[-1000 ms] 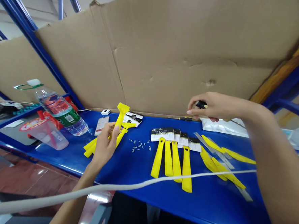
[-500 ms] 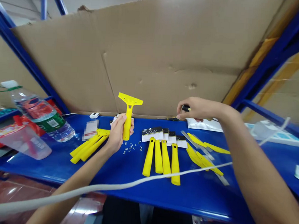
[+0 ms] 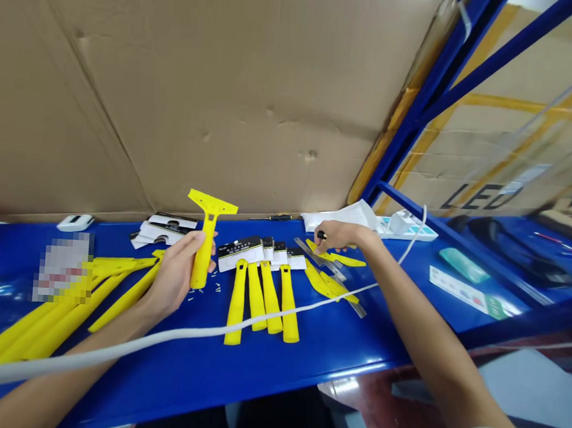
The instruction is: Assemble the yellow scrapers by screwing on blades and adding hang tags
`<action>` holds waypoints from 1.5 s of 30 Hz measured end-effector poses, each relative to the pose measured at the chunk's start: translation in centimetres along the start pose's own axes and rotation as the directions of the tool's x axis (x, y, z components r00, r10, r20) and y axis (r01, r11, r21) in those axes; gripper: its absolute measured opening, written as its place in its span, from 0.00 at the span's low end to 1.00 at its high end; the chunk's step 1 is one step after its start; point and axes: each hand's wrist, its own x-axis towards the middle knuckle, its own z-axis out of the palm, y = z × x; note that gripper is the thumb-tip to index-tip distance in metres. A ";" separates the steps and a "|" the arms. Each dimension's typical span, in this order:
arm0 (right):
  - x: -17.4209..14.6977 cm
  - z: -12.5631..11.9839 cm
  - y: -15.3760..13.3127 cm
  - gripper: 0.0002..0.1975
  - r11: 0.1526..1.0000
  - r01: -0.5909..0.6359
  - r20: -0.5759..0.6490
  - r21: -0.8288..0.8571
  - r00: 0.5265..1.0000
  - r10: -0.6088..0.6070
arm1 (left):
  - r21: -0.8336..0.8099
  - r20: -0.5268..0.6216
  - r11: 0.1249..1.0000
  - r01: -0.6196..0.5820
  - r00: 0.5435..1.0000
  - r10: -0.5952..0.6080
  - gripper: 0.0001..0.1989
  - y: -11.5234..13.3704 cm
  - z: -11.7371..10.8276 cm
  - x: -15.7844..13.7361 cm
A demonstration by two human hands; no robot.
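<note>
My left hand [image 3: 178, 269] is closed around the handle of a yellow scraper [image 3: 207, 235], held upright with its wide head up. In my right hand [image 3: 337, 235] is a black-handled screwdriver [image 3: 321, 235], mostly hidden by the fist. The fingers of that hand reach down over yellow blade covers [image 3: 323, 284] and thin metal blades [image 3: 356, 307] on the blue table [image 3: 266, 381]; whether they touch any is hidden. Several yellow scraper handles [image 3: 261, 296] lie in a row between my hands, with black-and-white cards [image 3: 239, 253] at their upper ends.
More yellow scrapers [image 3: 66, 317] lie at the left. Tiny metal bits [image 3: 202, 291] are scattered beside my left hand. Another screwdriver [image 3: 280, 217] and a white bag [image 3: 339, 215] rest along the cardboard wall [image 3: 225, 94]. A white cable [image 3: 240, 327] crosses in front of the table.
My right hand has come down from above the back of the table to the yellow covers and blades. The view has turned right; my left hand keeps the scraper upright.
</note>
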 end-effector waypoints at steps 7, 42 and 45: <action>0.7 1.8 -0.6 0.24 0.993 0.084 -0.170 -0.088 0.981 -0.098 | -0.018 -0.007 1.000 0.013 1.000 -0.013 0.17 -0.4 -0.2 0.2; -2.3 0.7 -3.2 0.19 0.968 0.214 -0.828 0.133 0.561 -0.010 | -0.115 0.202 0.992 0.051 0.979 -0.026 0.20 0.3 0.7 -1.8; -4.0 0.7 -4.8 0.25 0.922 0.326 -0.899 0.209 0.436 0.050 | -0.133 0.247 0.989 0.066 0.968 -0.031 0.21 0.4 0.9 -2.0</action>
